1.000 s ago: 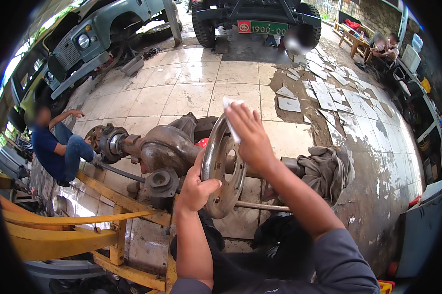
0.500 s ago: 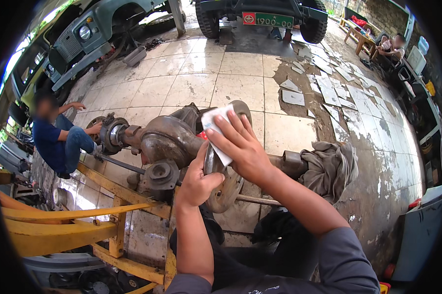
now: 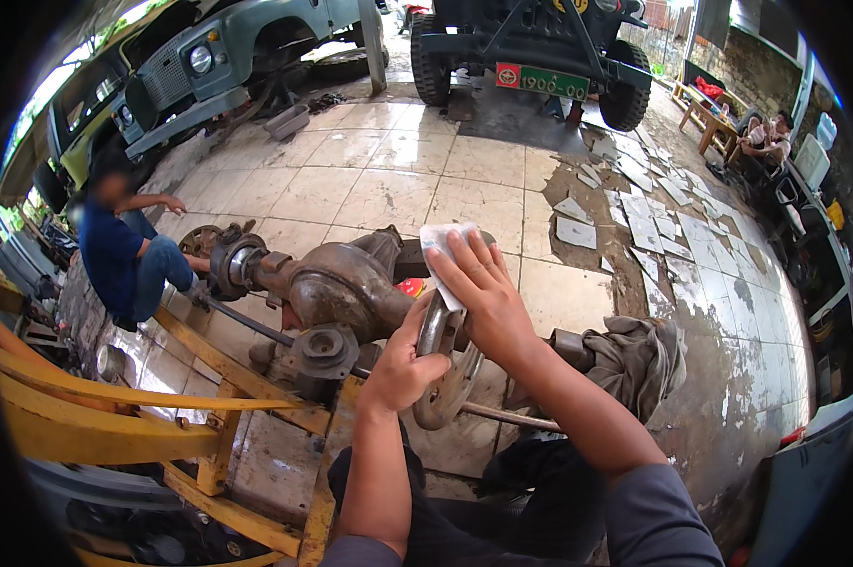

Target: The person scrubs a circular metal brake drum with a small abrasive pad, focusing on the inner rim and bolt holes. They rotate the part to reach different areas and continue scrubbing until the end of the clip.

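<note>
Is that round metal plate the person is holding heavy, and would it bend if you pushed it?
The round metal plate looks thick and rusty like solid steel, so it is probably heavy and stiff, not bendy. The left hand grips its rim while the right hand presses a white cloth on it. Stood on edge, it might roll.

My left hand (image 3: pixel 403 364) grips the rim of a round metal cover (image 3: pixel 442 373), tilted on edge against the rusty axle housing (image 3: pixel 336 283). My right hand (image 3: pixel 483 293) presses a white cloth (image 3: pixel 442 248) flat on the cover's upper part, fingers spread. The axle rests across a yellow steel frame (image 3: pixel 114 416). A grey rag (image 3: pixel 644 359) is bunched round the axle tube to my right. A person in a blue shirt (image 3: pixel 114 250) sits on the tiled floor (image 3: pixel 388 189) by the axle's far end. Two off-road vehicles, one pale green (image 3: pixel 228 57), one dark (image 3: pixel 530 38), stand beyond.
</note>
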`<state>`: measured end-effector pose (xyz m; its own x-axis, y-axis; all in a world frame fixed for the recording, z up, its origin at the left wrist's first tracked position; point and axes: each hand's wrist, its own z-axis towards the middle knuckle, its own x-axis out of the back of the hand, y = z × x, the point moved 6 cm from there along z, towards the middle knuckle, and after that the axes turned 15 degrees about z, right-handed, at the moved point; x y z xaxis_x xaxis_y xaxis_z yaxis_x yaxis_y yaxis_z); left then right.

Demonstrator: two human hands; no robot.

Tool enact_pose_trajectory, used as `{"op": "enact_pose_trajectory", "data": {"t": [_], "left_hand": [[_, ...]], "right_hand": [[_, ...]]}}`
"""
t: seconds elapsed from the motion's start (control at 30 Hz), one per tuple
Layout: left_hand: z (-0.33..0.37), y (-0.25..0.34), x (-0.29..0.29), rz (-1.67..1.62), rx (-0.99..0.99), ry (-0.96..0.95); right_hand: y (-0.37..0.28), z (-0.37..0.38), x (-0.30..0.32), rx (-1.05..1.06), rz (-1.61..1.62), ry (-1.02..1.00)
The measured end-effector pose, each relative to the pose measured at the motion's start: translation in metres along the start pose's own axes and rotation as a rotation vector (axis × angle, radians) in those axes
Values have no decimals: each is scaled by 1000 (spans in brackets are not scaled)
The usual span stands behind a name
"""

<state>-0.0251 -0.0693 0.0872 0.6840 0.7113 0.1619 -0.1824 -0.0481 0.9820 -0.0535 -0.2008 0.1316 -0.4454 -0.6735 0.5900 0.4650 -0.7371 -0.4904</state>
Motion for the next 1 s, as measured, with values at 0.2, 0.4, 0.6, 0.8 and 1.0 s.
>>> {"op": "enact_pose_trajectory", "data": {"t": [0.2,0.4,0.6,0.8,1.0], "left_hand": [[0,4,0,9,-14,19],[-1,3,1,-79,-24,22],[-1,1,1,-45,20,19],[-3,1,11,-115,16,53],[-1,1,5,-33,15,46]], "right_hand": [[1,-9,-1,-3,6,-2],[0,-17,-9,19,21,17],[31,30,8,-150,55,-30],[4,-7,23,-76,92,159],[29,11,-3,-101,-46,-44]]}}
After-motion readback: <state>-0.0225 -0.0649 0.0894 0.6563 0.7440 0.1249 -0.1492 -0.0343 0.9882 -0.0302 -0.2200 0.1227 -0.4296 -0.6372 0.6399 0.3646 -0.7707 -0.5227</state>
